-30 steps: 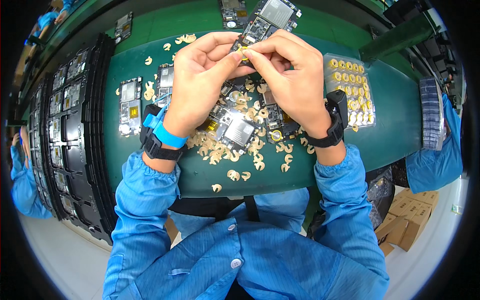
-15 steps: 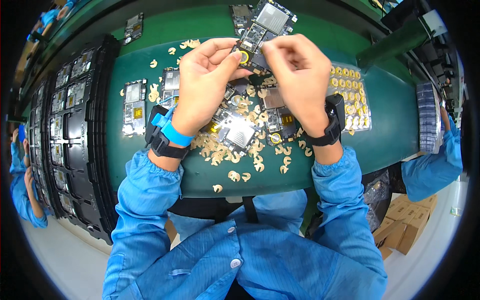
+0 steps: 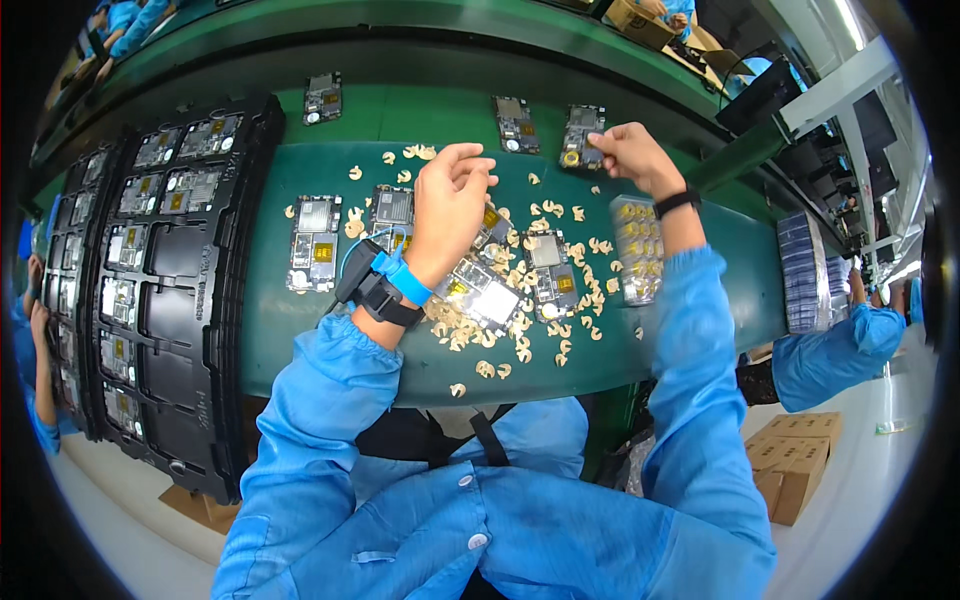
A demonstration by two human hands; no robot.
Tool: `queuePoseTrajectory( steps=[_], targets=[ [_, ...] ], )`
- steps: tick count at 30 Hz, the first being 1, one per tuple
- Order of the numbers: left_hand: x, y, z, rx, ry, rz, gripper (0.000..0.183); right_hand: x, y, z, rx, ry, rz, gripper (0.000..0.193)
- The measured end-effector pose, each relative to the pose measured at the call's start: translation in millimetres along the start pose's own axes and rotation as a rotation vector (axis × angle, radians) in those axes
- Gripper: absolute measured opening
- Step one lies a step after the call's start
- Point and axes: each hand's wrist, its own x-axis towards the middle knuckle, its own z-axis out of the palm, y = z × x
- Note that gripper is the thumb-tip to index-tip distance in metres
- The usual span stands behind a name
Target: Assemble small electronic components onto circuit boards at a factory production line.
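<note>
My right hand [image 3: 638, 162] reaches to the far side and pinches the edge of a dark circuit board [image 3: 583, 122] with a yellow ring at its lower end. The board is over the green strip behind the mat. My left hand [image 3: 452, 205] hovers over the mat, fingers loosely curled and apart, with no held thing visible. Beneath and beside it lie several circuit boards, among them one with a bright silver shield [image 3: 492, 297] and one to its right [image 3: 548, 272]. Small cream notched pieces [image 3: 465, 330] are scattered around them.
Stacked black trays [image 3: 225, 250] holding boards stand at the left. A clear tray of yellow round parts [image 3: 638, 250] sits at the right. Two more boards [image 3: 516, 125] [image 3: 322, 98] lie on the far strip. A green post [image 3: 735, 155] rises at the right; other people work nearby.
My hands have parted. The right hand has carried the circuit board away to the far right; the left has let go of it and stays over the mat. The view has shifted.
</note>
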Motion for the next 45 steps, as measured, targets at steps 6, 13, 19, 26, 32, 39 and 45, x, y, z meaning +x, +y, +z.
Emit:
queuePoseTrajectory(
  steps=[6,13,19,26,32,39,45],
  targets=[
    [2,-7,1,-0.040,-0.015,-0.013,0.026,50,39,-11,-0.647,0.820,-0.149,0.022],
    [3,-3,-2,0.048,0.013,-0.009,0.025,51,4,136,-0.535,0.557,-0.516,0.051],
    [3,-3,4,0.105,-0.017,-0.105,0.037,30,-25,134,0.543,0.246,-0.305,0.047],
    [-2,7,6,-0.167,-0.059,-0.085,0.024,-74,-36,151,0.796,0.058,-0.394,0.021],
    [-6,10,7,-0.176,-0.173,-0.149,0.029,-125,12,73,-0.154,0.563,-0.554,0.032],
    [-8,8,17,-0.135,-0.252,-0.084,0.035,-157,76,-15,-0.638,0.416,-0.434,0.020],
    [-15,14,19,0.057,-0.222,0.050,0.040,-149,91,-20,-0.720,0.403,-0.609,0.017]
  ],
)
